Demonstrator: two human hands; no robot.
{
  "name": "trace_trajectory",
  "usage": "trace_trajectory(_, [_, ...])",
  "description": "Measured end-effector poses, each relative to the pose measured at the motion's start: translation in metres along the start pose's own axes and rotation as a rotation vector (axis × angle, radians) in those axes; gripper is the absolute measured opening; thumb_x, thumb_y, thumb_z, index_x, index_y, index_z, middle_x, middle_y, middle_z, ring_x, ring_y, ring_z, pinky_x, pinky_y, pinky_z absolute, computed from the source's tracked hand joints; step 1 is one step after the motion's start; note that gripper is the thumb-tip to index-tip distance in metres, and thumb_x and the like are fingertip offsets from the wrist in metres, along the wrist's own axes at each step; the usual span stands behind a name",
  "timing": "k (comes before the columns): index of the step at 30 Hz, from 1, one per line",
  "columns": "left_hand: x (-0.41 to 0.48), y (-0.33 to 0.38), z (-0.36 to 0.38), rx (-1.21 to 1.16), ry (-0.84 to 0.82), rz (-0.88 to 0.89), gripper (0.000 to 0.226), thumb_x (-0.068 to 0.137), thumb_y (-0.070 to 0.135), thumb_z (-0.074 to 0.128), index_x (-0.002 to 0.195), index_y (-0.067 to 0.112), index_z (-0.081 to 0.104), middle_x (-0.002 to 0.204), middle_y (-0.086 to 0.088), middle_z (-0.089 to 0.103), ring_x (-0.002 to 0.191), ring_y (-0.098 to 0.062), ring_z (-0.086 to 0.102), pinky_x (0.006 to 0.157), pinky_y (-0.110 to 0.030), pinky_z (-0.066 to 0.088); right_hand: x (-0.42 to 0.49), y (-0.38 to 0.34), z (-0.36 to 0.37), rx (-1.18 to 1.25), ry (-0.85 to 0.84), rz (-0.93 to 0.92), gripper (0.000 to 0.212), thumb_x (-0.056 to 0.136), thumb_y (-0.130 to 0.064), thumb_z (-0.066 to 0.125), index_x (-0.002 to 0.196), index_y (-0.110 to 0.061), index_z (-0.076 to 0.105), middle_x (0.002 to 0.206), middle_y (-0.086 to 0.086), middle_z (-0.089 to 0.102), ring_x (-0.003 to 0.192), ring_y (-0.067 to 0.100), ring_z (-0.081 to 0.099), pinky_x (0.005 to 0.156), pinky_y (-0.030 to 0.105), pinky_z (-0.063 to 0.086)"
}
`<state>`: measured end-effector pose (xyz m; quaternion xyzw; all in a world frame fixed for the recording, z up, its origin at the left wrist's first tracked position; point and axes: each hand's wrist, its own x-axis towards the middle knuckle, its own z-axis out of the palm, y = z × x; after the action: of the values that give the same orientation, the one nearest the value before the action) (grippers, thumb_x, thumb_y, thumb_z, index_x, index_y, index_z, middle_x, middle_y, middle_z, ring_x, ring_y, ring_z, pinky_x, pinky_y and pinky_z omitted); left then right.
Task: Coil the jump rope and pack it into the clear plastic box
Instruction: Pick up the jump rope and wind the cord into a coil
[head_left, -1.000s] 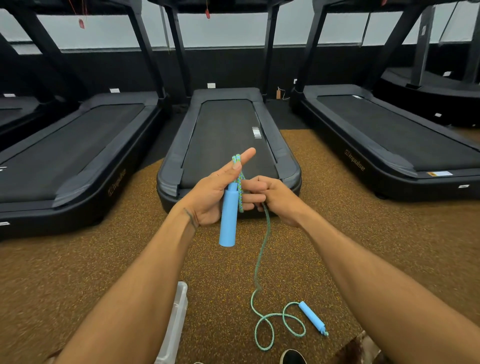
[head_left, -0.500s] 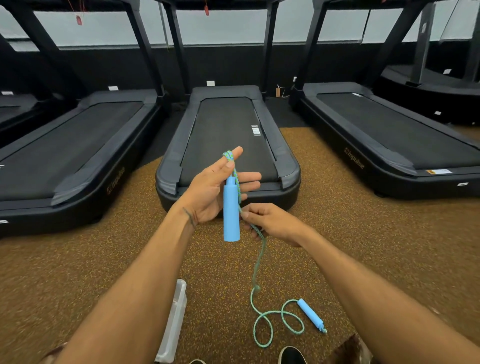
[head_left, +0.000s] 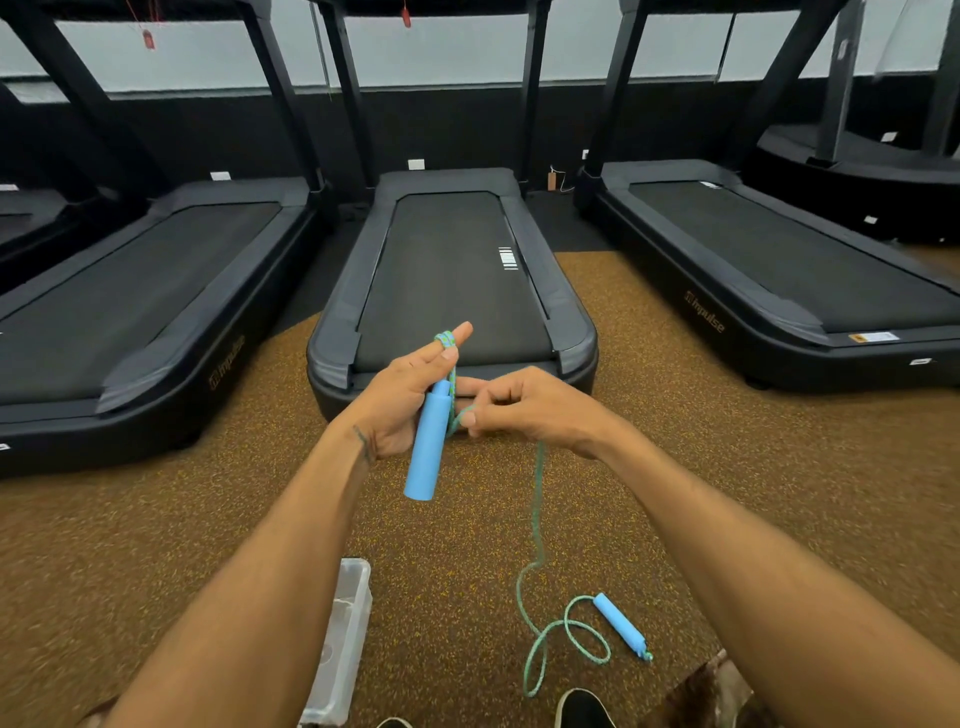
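Note:
My left hand (head_left: 402, 395) holds one blue jump rope handle (head_left: 427, 447) upright against its palm, with green rope looped over the raised fingertips (head_left: 445, 338). My right hand (head_left: 524, 408) pinches the green rope (head_left: 537, 499) just right of that handle. From there the rope hangs down to the floor, curls into a loop (head_left: 566, 644) and ends at the second blue handle (head_left: 621, 626), which lies on the carpet. The clear plastic box (head_left: 345, 634) stands on the floor below my left forearm, partly hidden by it.
Three black treadmills (head_left: 447, 270) stand ahead on brown speckled carpet (head_left: 675, 467); the middle one's end is just beyond my hands. My black shoe (head_left: 584, 709) is near the rope loop at the bottom edge.
My right hand dropped below the handle, then rose back up beside my left hand, drawing rope with it. The slack on the floor has shifted slightly.

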<state>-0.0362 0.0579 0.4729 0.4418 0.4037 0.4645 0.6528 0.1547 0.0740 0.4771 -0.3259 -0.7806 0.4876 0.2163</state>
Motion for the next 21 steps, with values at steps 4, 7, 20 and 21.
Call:
trace_trajectory(4, [0.0,-0.006,0.001,0.053,-0.014,-0.045,0.039,0.1,0.036,0.05,0.138,0.039,0.054,0.123,-0.017,0.065,0.097,-0.04,0.064,0.081,-0.045,0.054,0.009,-0.008,-0.007,-0.025,0.093,-0.091,0.019,0.09,-0.022,0.072,0.085,-0.004,0.072,0.079,0.012,0.067,0.075,0.012,0.056,0.075,0.033,0.045])
trace_trajectory(7, [-0.002,-0.007,0.007,0.093,-0.016,-0.09,0.038,0.103,0.035,0.045,0.136,0.021,0.057,0.113,-0.025,0.069,0.094,-0.039,0.069,0.082,-0.044,0.053,0.013,-0.012,-0.015,-0.021,0.159,-0.145,0.014,0.089,-0.02,0.073,0.093,-0.007,0.074,0.092,0.01,0.073,0.084,0.01,0.063,0.084,0.036,0.051])
trace_trajectory(20, [-0.007,-0.004,0.019,0.069,-0.094,-0.136,0.038,0.105,0.038,0.035,0.138,0.024,0.049,0.105,-0.029,0.071,0.089,-0.039,0.072,0.093,-0.052,0.048,0.021,-0.009,-0.036,0.023,0.238,-0.214,0.005,0.089,-0.012,0.071,0.091,-0.009,0.068,0.082,-0.003,0.068,0.077,0.004,0.063,0.075,0.02,0.051])
trace_trajectory(21, [-0.008,-0.004,0.019,0.057,-0.107,-0.146,0.039,0.105,0.04,0.034,0.138,0.025,0.049,0.104,-0.028,0.071,0.089,-0.038,0.072,0.09,-0.049,0.05,0.022,-0.009,-0.036,0.047,0.234,-0.211,0.004,0.091,-0.01,0.069,0.092,-0.006,0.068,0.082,-0.002,0.069,0.078,0.005,0.066,0.075,0.02,0.052])
